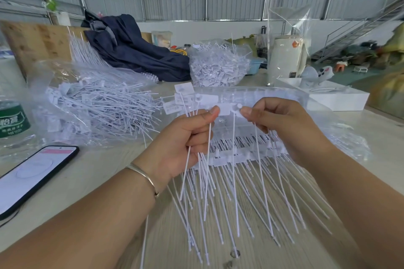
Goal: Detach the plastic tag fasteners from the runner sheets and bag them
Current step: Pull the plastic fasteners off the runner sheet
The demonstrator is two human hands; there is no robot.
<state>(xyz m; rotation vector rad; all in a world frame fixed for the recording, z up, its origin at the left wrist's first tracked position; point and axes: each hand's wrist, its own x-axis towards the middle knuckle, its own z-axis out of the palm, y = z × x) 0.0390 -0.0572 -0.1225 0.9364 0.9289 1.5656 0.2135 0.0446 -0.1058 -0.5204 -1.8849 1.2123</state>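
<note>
Here the left hand [185,137] and right hand [282,124] pinch one tag fastener [227,109] between them.

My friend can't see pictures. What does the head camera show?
Two hands pull white plastic tag fasteners apart: the left hand grips a bunch, the right hand pinches one. Bags of fasteners lie on the table.

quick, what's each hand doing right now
Left hand: grips a bundle of detached tag fasteners and pinches a tag with the thumb.
Right hand: pinches the same tag's other end.
</note>
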